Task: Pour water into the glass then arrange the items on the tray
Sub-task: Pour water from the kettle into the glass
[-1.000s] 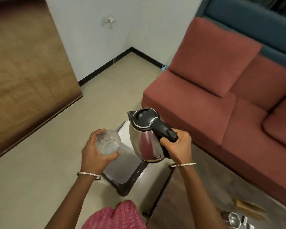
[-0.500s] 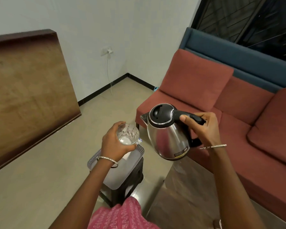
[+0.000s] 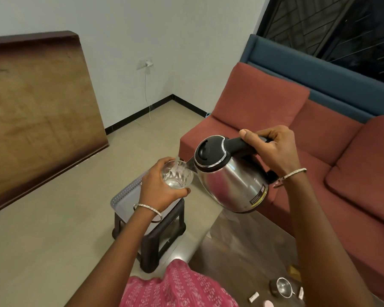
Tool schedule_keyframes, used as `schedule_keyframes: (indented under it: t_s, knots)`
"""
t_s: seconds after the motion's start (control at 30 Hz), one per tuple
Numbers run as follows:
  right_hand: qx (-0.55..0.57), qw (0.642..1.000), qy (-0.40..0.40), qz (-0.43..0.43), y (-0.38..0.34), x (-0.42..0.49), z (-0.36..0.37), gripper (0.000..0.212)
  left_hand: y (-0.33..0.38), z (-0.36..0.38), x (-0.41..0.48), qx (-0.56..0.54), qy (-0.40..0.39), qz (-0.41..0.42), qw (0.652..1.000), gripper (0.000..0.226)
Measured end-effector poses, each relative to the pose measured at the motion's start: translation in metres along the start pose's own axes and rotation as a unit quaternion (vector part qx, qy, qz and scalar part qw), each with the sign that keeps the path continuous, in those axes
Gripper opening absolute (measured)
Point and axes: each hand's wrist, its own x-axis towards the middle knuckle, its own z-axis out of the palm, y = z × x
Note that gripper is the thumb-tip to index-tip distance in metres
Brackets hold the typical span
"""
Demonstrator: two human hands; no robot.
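Observation:
My left hand (image 3: 159, 189) grips a clear faceted glass (image 3: 177, 175) with a little water in its bottom, held above the grey perforated tray (image 3: 124, 199). My right hand (image 3: 273, 149) holds the black handle of a steel kettle (image 3: 228, 182) with a black lid. The kettle is tilted to the left and its spout touches the glass rim. The tray lies on a small dark stool (image 3: 153, 238), partly hidden by my left arm.
A red sofa (image 3: 319, 134) with blue backing fills the right side. A low table (image 3: 242, 251) at the bottom right carries a small metal strainer (image 3: 284, 286) and sachets. A wooden board (image 3: 38, 111) leans against the left wall.
The kettle has tipped further left until its spout meets the glass. The glass stays over the tray, and the view has lifted a little.

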Motion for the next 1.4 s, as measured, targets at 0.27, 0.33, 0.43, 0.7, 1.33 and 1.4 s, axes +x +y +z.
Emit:
schedule_keyframes:
  t_s: [0.27, 0.33, 0.43, 0.7, 1.33, 1.4]
  knots:
    - [-0.057, 0.997, -0.012, -0.041, -0.007, -0.01, -0.019, 0.058, 0.009, 0.011, -0.028, 0.004, -0.019, 0.0, 1.0, 0.089]
    - [-0.083, 0.995, -0.007, -0.054, -0.007, -0.012, -0.022, 0.064, 0.013, 0.012, -0.031, 0.002, -0.02, 0.0, 1.0, 0.088]
    - [-0.121, 0.99, 0.008, -0.072, -0.006, -0.016, -0.024, 0.066, 0.015, 0.014, -0.034, 0.002, -0.02, 0.003, 1.0, 0.087]
    - [-0.149, 0.984, 0.033, -0.093, -0.008, -0.023, -0.031, 0.067, 0.021, 0.015, -0.043, 0.005, -0.018, 0.0, 1.0, 0.088]
    - [-0.2, 0.972, 0.031, -0.122, -0.038, -0.029, -0.028, 0.065, 0.024, 0.009, -0.06, -0.013, -0.004, -0.016, 1.0, 0.089]
    - [-0.21, 0.969, 0.03, -0.124, -0.04, -0.027, -0.027, 0.065, 0.023, 0.008, -0.059, -0.019, -0.003, -0.017, 1.0, 0.089]
